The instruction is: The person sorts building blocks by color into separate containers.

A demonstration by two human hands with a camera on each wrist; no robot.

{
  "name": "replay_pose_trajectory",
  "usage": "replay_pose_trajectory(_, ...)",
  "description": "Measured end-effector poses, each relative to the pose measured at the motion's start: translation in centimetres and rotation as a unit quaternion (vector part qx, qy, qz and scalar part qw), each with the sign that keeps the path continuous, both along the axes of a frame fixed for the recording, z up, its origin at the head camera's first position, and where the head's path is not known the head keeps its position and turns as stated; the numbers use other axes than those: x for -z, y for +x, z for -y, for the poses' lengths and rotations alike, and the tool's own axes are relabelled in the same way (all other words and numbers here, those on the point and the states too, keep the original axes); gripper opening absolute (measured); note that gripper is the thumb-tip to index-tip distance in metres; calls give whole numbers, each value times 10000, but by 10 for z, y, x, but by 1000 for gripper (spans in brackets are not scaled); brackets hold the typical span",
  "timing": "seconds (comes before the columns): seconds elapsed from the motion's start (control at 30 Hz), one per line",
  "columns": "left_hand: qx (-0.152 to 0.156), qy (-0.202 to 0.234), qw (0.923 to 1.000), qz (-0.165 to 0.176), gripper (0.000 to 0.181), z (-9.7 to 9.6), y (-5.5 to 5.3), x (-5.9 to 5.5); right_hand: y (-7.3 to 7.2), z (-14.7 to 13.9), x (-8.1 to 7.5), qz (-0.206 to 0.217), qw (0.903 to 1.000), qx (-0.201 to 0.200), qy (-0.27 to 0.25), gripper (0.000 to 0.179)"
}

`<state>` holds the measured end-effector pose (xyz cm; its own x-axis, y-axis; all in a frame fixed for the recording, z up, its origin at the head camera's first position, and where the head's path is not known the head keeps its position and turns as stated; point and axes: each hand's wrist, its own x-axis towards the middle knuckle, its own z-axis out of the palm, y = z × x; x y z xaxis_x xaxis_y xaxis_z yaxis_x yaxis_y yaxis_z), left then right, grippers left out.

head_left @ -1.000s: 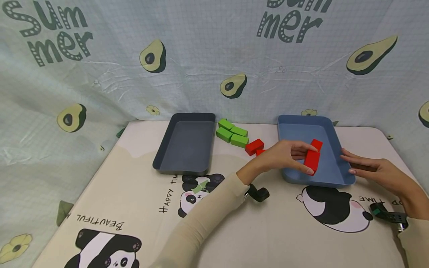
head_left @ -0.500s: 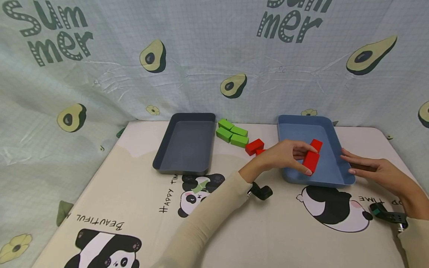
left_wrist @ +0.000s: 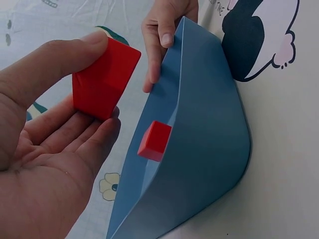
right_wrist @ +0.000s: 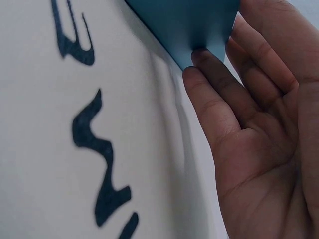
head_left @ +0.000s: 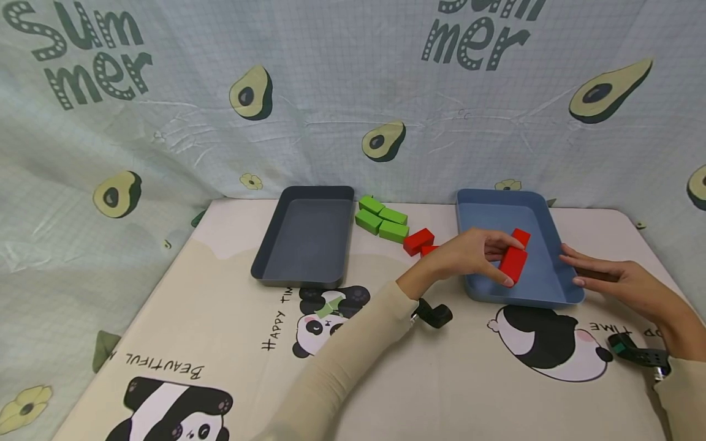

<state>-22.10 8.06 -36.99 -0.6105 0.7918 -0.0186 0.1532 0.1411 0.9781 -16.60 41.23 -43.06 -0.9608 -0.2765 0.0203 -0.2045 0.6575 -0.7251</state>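
Over the blue tray, my left hand pinches a red block between thumb and fingers. The left wrist view shows this red block raised clear of the tray wall. A second red block lies inside the tray; from the head, that block appears just beyond the held one. My right hand is at the tray's right side with fingers extended. In the right wrist view, fingertips touch the tray's outer wall.
A dark grey tray stands on the left. Between the trays lie several green blocks and a red block, with another red block partly hidden by my left arm. A patterned curtain hangs behind the table.
My left forearm and wrist have shifted slightly right, and the held red block has tilted a little. The right hand and both trays stay where they were.
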Motion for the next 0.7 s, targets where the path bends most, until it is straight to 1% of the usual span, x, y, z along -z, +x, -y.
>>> replay_pose_trajectory(0.2, -117, -221, 9997, -56, 57, -4, -1, -1, 0, 0, -1, -13, 10000, -11, 31, 51)
replay_pose_trajectory(0.33, -205, -300, 9993, 55, 56, -6, -2, -1, 0, 0, -2, -42, 10000, -31, 34, 51)
replay_pose_trajectory(0.5, -188, -306, 9991, 225, 55, -7, -4, 1, 0, -1, 0, -56, 10000, -46, 45, 52)
replay_pose_trajectory(0.7, -280, -467, 9982, 260, 56, -7, -10, 4, 0, -3, 1, -35, 9999, -51, 99, 53)
